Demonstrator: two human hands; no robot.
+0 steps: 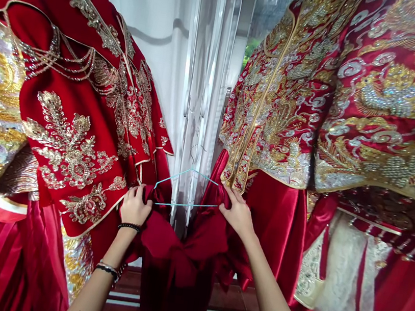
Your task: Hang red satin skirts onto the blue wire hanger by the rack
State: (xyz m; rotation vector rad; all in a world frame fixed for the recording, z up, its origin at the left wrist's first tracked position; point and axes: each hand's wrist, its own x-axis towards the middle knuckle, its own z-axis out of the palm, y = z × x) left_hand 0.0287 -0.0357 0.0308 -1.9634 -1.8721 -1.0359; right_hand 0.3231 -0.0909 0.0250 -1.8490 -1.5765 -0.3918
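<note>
bare forearms are stretched out closest to view. dark red garment is held up between both hands, hanging in front of white uprights. left hand is closed on cloth at one end of the light blue hanger; right hand is pinched on cloth at the other. hanger ends are hidden, so fitting looks nearly done, unconfirmed. hook isn't seen on any rail; that part is judged undone.

Black beads and black-silver bands circle the left forearm.
</note>
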